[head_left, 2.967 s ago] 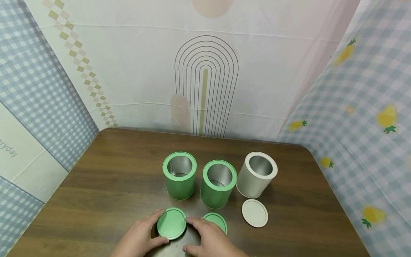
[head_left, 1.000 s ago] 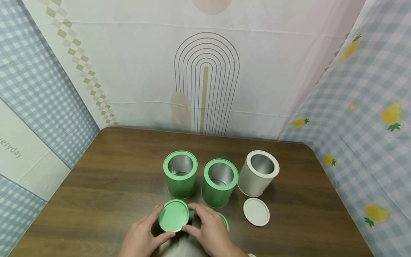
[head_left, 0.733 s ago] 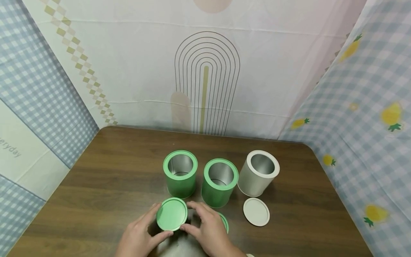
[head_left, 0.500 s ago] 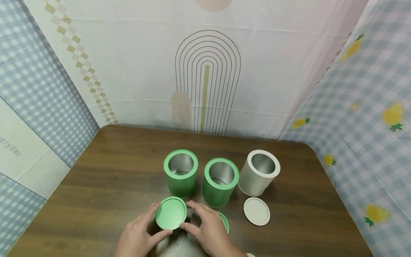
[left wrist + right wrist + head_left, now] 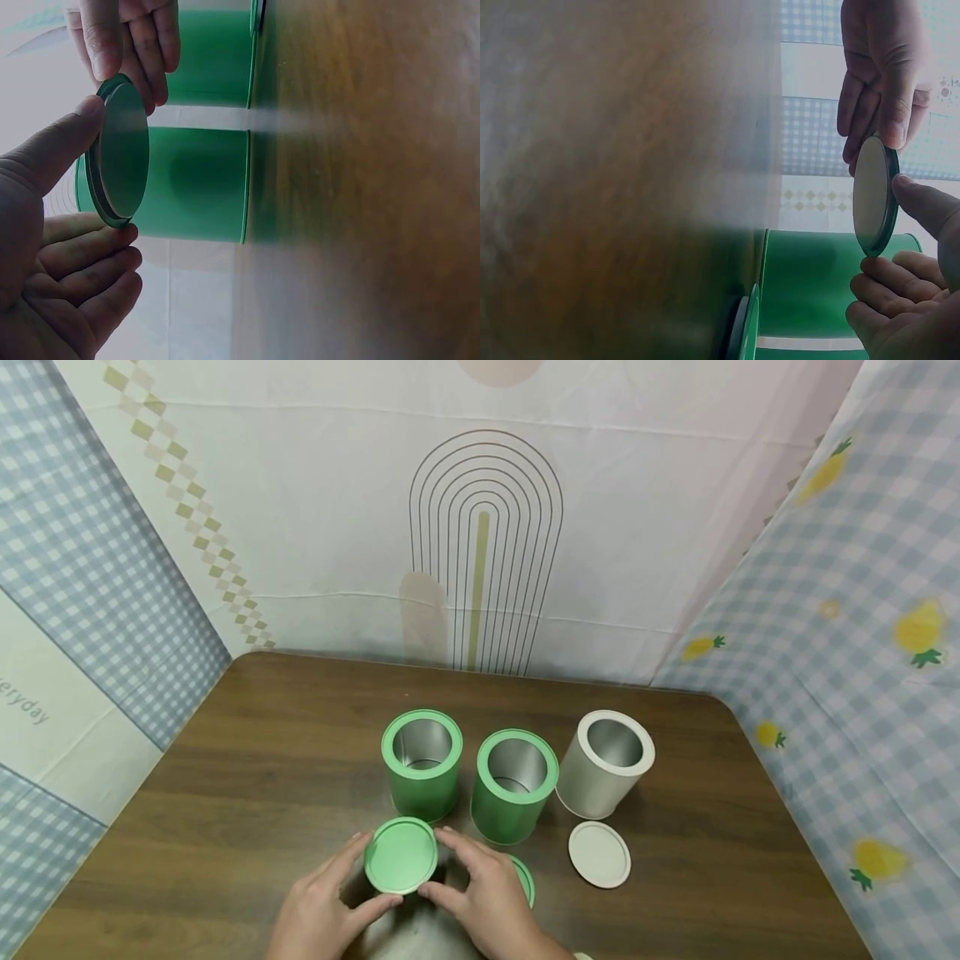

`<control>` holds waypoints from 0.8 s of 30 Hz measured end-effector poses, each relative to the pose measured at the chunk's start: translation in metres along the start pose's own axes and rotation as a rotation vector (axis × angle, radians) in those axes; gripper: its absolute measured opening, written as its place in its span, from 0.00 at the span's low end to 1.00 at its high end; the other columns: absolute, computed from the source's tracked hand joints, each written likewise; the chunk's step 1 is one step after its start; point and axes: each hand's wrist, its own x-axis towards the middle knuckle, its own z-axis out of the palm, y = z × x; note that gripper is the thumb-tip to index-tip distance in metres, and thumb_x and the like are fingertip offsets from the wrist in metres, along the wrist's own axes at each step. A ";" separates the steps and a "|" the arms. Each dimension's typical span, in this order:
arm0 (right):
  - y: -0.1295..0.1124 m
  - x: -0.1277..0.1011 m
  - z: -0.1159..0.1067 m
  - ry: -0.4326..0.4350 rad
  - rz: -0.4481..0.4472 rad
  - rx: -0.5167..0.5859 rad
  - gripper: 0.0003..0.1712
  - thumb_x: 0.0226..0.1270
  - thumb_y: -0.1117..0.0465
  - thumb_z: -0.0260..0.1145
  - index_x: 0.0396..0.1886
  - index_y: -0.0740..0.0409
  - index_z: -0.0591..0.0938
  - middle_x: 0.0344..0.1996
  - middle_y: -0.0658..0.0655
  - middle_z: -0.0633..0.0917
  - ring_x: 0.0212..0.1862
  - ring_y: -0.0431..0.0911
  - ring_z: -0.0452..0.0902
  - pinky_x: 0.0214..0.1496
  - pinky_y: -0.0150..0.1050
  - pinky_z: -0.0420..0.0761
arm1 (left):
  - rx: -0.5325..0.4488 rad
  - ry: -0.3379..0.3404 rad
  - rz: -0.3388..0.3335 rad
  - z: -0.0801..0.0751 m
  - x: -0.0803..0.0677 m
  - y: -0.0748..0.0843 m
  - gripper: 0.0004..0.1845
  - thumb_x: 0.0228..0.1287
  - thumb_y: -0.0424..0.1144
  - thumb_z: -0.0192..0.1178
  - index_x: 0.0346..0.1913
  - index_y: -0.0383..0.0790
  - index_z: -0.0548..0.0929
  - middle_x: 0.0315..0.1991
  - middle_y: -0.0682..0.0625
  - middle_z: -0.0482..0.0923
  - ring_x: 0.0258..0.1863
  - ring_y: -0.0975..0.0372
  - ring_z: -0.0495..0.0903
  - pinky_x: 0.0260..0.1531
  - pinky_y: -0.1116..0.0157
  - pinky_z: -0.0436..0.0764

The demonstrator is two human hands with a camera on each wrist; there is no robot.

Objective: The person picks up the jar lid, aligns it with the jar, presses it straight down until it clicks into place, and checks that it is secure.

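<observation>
A round green lid (image 5: 401, 856) is held level off the table between both hands, just in front of the cans. My left hand (image 5: 318, 902) pinches its left edge between thumb and fingers. On the opposite side, my right hand (image 5: 483, 893) grips the edge with thumb and fingertips. Both wrist views show the lid (image 5: 124, 154) edge-on, raised above the tabletop, its underside facing the wood. Behind it stand an open green can (image 5: 422, 797) and, to the right, another green can (image 5: 506, 814). A second green lid (image 5: 525, 878) lies partly hidden behind my right hand.
An open white can (image 5: 592, 785) stands right of the green ones, with a white lid (image 5: 600, 855) flat in front of it. The brown wooden table (image 5: 247, 777) ends at a patterned cloth backdrop (image 5: 337, 527). A pale sliver (image 5: 582, 956) shows at the bottom edge.
Three seconds ago the lid sat lower, with the right thumb apart from it. Both hands now grip it, and it has risen and shifted toward the cans. Over the last half second it barely moves.
</observation>
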 end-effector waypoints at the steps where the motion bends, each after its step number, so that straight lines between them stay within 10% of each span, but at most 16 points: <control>1: 0.000 0.000 0.000 0.002 -0.004 0.003 0.35 0.51 0.54 0.82 0.60 0.54 0.82 0.56 0.53 0.85 0.56 0.46 0.83 0.54 0.43 0.84 | 0.003 0.004 0.003 0.000 0.000 0.000 0.41 0.34 0.53 0.83 0.56 0.37 0.85 0.49 0.42 0.86 0.41 0.51 0.88 0.31 0.55 0.87; 24: -0.001 0.004 -0.003 0.024 -0.034 -0.005 0.40 0.46 0.46 0.82 0.60 0.54 0.82 0.56 0.51 0.85 0.57 0.45 0.82 0.54 0.43 0.84 | -0.043 0.109 0.081 0.000 0.001 -0.007 0.39 0.52 0.70 0.65 0.55 0.40 0.85 0.47 0.47 0.88 0.38 0.54 0.89 0.36 0.70 0.85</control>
